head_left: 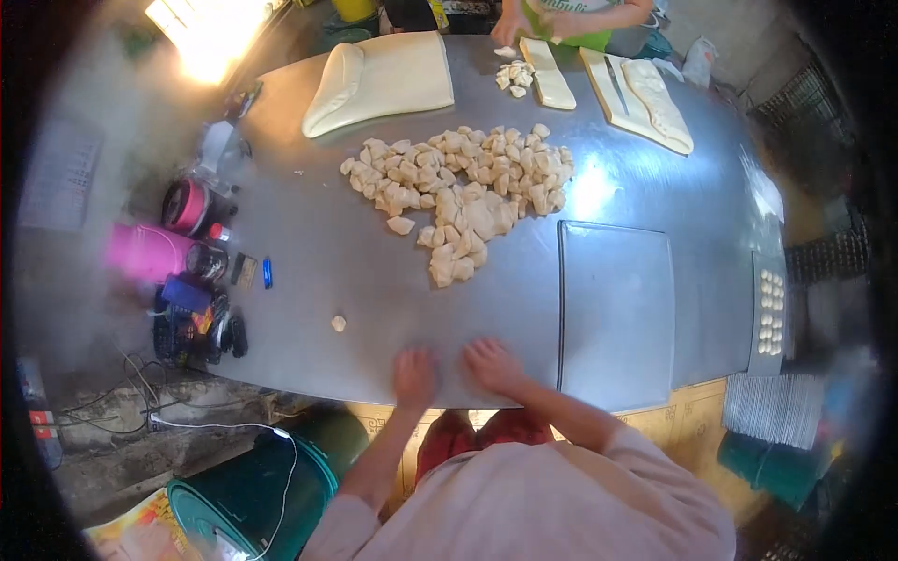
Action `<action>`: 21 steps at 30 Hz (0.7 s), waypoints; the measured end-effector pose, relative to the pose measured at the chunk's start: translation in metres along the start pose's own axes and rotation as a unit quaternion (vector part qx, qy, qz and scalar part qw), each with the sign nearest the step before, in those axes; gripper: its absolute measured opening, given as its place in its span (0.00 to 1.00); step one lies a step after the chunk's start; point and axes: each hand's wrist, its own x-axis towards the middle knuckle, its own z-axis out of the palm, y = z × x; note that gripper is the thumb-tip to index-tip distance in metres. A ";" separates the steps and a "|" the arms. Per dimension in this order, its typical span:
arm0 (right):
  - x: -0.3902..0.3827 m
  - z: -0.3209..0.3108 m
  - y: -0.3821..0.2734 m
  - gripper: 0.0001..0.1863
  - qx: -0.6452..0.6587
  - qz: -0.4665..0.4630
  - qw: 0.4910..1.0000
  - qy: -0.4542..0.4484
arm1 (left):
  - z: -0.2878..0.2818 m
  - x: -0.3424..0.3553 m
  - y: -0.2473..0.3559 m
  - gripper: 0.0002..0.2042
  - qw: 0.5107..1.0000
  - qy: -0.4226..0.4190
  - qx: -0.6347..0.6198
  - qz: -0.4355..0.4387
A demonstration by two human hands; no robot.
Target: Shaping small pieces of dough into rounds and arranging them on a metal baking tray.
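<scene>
From afar, I view the scene through the left fisheye camera worn on a person's head, tilted steeply down and forward over the surface (pixel 327 252). The wearer's shirt (pixel 524 505) looms nearest my lens at the lower edge; the left hand (pixel 414 376) and right hand (pixel 494 365) show below center. Farther off, the top rim crops a co-worker (pixel 599 17). Straight edges bow inside a dark, rounded border.
</scene>
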 end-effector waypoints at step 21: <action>-0.167 -0.194 0.223 0.16 0.209 0.544 0.734 0.349 | 0.032 0.089 0.224 0.21 0.705 -0.030 -0.639 -0.306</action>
